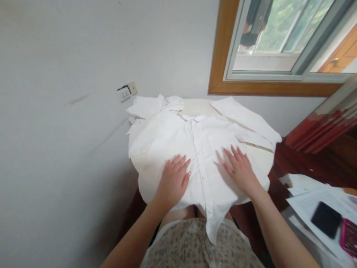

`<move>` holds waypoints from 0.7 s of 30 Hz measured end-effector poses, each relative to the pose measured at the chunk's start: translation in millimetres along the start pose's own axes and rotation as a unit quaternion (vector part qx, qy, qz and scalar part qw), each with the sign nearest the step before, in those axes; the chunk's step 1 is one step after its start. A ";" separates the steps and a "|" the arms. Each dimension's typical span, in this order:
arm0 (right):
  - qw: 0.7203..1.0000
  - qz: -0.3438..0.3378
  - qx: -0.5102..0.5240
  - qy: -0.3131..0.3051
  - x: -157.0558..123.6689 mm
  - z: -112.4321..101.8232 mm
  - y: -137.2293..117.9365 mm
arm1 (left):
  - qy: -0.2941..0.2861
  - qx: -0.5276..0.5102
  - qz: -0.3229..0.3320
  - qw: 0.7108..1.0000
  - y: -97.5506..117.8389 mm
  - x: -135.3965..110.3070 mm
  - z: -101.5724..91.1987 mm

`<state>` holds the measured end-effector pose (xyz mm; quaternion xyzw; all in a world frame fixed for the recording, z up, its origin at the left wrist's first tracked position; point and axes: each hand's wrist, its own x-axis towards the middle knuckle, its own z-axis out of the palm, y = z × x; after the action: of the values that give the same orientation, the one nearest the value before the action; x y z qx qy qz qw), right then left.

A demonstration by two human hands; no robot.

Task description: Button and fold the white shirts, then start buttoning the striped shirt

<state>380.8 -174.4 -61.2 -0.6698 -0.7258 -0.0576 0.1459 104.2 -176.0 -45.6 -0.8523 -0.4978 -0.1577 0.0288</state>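
A white button-up shirt (181, 137) lies spread face up over a cream round tabletop (195, 107), its collar toward the wall. My left hand (175, 178) rests palm down, fingers extended, on the shirt left of the button strip. On the other side of the strip, my right hand (239, 167) has its fingers spread over the fabric. Neither hand grips anything. One sleeve stretches toward the back right; at the back left the cloth is bunched in folds. The front hem drapes over the near edge, with one corner hanging to a point.
A wall with a socket (124, 93) stands behind and left. A wood-framed window (267, 87) is at the back right, near a red-and-white curtain (318, 126). At lower right, papers (304, 201) lie under a dark flat object (326, 219) and a pink-edged item (348, 238).
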 end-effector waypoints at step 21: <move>0.998 -0.063 0.005 0.004 -69.9 -4.8 -12.3 | 0.037 0.051 0.009 0.998 -9.6 -72.9 0.8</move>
<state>373.5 -243.7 -75.4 -0.6214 -0.7665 -0.0654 0.1485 63.0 -232.2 -69.0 -0.8479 -0.4961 -0.1631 0.0919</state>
